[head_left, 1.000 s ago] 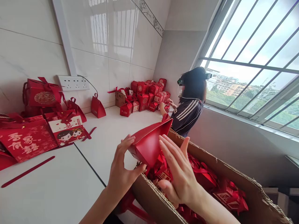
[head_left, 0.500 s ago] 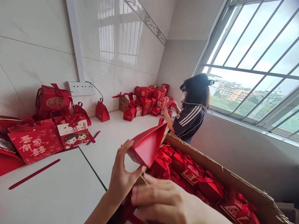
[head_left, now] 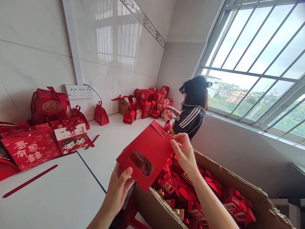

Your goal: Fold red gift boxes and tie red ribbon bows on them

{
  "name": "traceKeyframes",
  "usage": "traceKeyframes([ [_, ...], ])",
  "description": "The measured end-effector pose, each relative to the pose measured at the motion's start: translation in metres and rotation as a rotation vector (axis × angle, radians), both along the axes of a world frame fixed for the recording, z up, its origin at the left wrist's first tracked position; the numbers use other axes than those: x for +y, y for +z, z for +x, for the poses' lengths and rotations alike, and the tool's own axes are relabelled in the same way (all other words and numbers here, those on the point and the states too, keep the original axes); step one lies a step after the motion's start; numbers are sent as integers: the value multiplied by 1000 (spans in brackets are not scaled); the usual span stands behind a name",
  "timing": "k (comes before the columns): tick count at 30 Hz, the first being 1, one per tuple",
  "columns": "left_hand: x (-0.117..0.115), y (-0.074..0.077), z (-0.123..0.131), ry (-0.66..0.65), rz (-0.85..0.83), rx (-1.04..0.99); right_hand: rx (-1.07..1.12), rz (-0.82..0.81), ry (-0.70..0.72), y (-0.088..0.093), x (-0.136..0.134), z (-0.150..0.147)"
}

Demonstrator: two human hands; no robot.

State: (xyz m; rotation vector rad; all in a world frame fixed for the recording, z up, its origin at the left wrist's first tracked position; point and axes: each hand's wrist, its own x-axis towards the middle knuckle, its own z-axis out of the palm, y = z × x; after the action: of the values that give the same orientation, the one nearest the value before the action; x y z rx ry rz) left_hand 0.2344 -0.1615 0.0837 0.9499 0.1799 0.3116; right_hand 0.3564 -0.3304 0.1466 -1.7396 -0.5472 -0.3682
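Note:
A red paper gift box [head_left: 149,143] with a clear window in its face and a ribbon loop at its top is held up before me, tilted to the right. My left hand [head_left: 120,181] grips its lower left corner, thumb on the front and the other fingers partly hidden behind. At the upper right edge, close to the ribbon, my right hand [head_left: 184,151] pinches the box. Beneath my right forearm stands a cardboard carton [head_left: 158,203] holding many red ribboned boxes [head_left: 183,190].
On the white table [head_left: 57,190] lie a red ribbon strip [head_left: 30,181] and several red gift bags [head_left: 30,146]. A small red box [head_left: 101,114] stands by the power strip [head_left: 79,91]. Near a stack of red boxes [head_left: 152,98], a co-worker [head_left: 190,117] handles things.
My right hand has risen from below and taken hold of the box's upper right edge. The box has turned, so its windowed face now shows instead of its side.

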Motion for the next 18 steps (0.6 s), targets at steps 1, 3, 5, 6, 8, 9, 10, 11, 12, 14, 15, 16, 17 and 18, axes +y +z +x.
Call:
traceKeyframes([
  [1,-2,-2,-1,4,11,5,39,33,28,2,2,-2],
  [3,-5,-5,-4,14,36,0,138,76,116,6,4,-4],
  [5,-11,-6,-6,26,39,-8,220,90,186,9,6,-6],
  [6,-14,-7,-6,42,26,-9,240,94,194,10,7,-6],
  [8,-20,-8,-8,69,10,4,250,106,186,11,7,-8],
  [9,-22,-9,-8,88,17,16,250,112,186,11,7,-8],
  [10,-24,-11,-8,115,36,29,249,115,189,12,7,-9],
  [11,-26,-13,-8,147,60,44,247,115,194,12,7,-10],
  [12,-27,-15,-8,177,82,59,243,115,200,12,7,-10],
  [14,-29,-20,-6,237,95,78,238,109,210,12,7,-11],
  [15,-30,-22,-5,255,90,81,238,101,215,12,7,-11],
  [16,-31,-24,-4,263,82,80,240,91,219,12,6,-11],
  [17,-32,-26,-3,270,73,74,240,81,220,12,6,-10],
  [18,-34,-29,-3,276,64,65,237,69,219,12,6,-10],
])
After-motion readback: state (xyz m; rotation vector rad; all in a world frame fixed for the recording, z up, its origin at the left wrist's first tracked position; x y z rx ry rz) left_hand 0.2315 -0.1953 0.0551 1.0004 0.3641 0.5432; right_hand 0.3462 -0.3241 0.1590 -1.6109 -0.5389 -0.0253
